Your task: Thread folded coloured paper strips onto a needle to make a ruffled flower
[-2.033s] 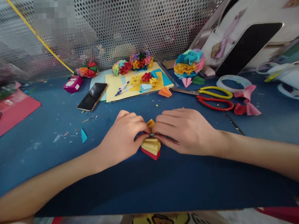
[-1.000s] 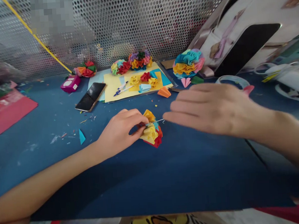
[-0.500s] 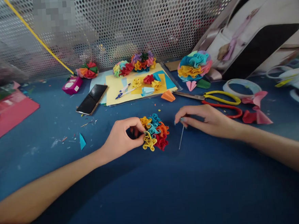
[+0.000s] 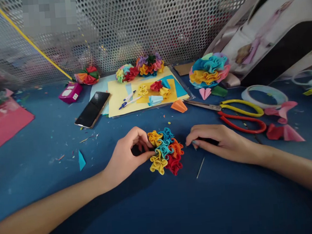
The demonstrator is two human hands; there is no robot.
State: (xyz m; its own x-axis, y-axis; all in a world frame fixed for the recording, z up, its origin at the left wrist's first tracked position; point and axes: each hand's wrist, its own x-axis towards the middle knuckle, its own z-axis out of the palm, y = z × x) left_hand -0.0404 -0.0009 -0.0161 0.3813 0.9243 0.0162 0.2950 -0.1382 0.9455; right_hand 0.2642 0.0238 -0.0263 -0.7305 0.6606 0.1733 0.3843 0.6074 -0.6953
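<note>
A cluster of curled paper flowers (image 4: 165, 150) in yellow, orange, blue and red sits on the blue table. My left hand (image 4: 129, 154) grips its left side between thumb and fingers. To the right, my right hand (image 4: 218, 141) hovers low over the table, fingers loosely curled and a little apart, with nothing visible in them. A thin metal needle (image 4: 200, 168) lies just below that hand, apart from its fingertips. Parts of the left fingers are hidden behind the cluster.
Scissors (image 4: 235, 108) and a tape roll (image 4: 264, 96) lie beyond my right hand. Yellow paper sheets (image 4: 118, 107) carry pens and folded paper pieces. A phone (image 4: 93, 110) and purple box (image 4: 70, 92) are at left. A finished paper ball (image 4: 209, 70) stands by the mesh partition (image 4: 139, 29).
My right hand has let go of the needle, which now lies on the table. My left hand keeps its hold on the paper flower cluster. The view has shifted slightly.
</note>
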